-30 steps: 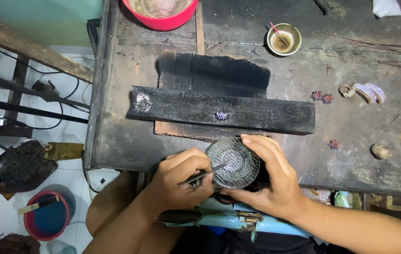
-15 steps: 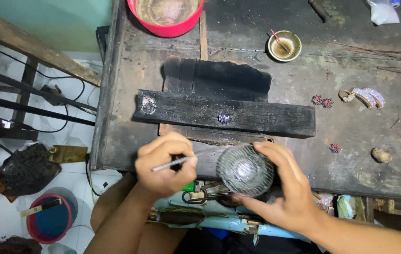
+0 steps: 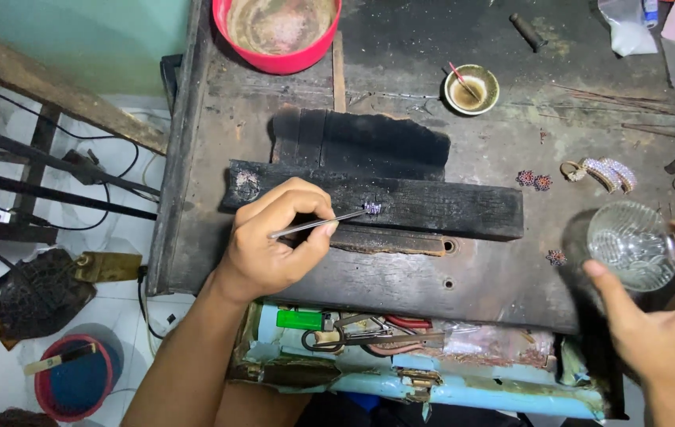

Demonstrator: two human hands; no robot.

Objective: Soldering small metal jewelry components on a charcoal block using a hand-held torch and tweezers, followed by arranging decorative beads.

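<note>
The left hand [image 3: 274,245] has carried its pinched tweezers [image 3: 317,225] up to the small jewel [image 3: 372,209] on the charred block [image 3: 432,207], while the right hand [image 3: 661,316], grip curled around the glass dish [image 3: 631,243], has swung aside.

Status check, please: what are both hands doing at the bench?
Left hand gripping tweezers, tips at small jewel piece on charred block. Right hand holding glass dish. Nothing obstructing.

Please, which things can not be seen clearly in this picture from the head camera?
- small purple piece at the tweezers tip: too small to tell its shape.
- right hand: cut off by the right edge of the head view, behind the glass dish.
- Open drawer: contents overlap, partly hidden under the bench edge.
- Small bowl: contents unclear.
</note>
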